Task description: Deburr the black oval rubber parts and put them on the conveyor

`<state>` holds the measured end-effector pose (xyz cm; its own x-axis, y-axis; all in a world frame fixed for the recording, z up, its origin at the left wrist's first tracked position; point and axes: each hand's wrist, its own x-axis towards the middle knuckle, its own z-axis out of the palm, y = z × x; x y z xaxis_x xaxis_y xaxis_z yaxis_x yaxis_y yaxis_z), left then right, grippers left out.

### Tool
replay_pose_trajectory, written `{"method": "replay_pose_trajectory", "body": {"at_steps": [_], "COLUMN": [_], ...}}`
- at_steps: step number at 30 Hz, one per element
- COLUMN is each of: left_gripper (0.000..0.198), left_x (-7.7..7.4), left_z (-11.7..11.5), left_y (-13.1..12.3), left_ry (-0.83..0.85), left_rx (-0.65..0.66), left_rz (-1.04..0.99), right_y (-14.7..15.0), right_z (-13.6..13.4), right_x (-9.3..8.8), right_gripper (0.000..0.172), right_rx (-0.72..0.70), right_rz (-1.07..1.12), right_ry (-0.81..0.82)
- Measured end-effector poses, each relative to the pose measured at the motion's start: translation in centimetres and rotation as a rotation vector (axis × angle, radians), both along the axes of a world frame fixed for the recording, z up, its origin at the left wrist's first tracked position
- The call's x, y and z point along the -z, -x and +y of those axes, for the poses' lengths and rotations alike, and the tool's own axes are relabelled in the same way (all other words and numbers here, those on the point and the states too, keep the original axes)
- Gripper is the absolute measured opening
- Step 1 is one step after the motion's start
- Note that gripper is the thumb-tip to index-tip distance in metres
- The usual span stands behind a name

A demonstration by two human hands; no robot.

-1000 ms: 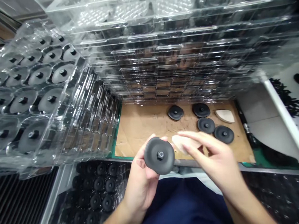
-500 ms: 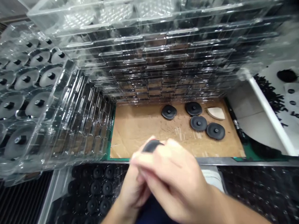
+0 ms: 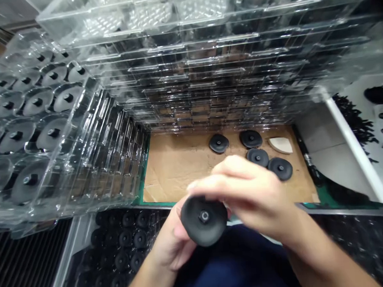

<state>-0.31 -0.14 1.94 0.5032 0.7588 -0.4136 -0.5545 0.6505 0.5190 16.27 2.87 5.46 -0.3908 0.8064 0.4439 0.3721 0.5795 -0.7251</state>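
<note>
A black round disc (image 3: 204, 221) with a small central stud faces up toward the camera, between my hands. My left hand (image 3: 175, 239) grips its left edge, thumb and fingers around the rim. My right hand (image 3: 251, 189) is at the disc's upper right edge, its fingers bent and partly blurred; whether they pinch the rim is hidden. Beyond my hands, a brown cardboard sheet (image 3: 176, 161) carries several similar black discs (image 3: 218, 143) and a cream-coloured wedge-shaped piece (image 3: 281, 145).
Tall stacks of clear plastic trays (image 3: 203, 73) rise behind the cardboard, and more trays holding discs (image 3: 32, 136) stand at left. A white-walled bin (image 3: 357, 146) is at right. Below lie dark trays of discs (image 3: 120, 251).
The disc has turned from nearly hidden between my hands to showing its studded face. My right hand has moved right and its grip has loosened. The view has shifted slightly.
</note>
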Motion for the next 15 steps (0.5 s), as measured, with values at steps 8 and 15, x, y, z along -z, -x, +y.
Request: {"method": "replay_pose_trajectory", "body": {"at_steps": [8,15], "left_gripper": [0.052,0.055], "left_x": [0.6,0.5], "left_z": [0.5,0.5], "left_y": [0.1,-0.7], "left_ry": [0.075,0.085], "left_rx": [0.010,0.081], "left_rz": [-0.200,-0.195], "right_y": [-2.5,-3.6], "right_z": [-5.9,-5.3], "right_x": [8.9,4.2], "right_gripper": [0.027,0.022], "right_rx": [0.380,0.553], "right_rz": [-0.092,-0.045], "right_ry": [0.681,0.467]}}
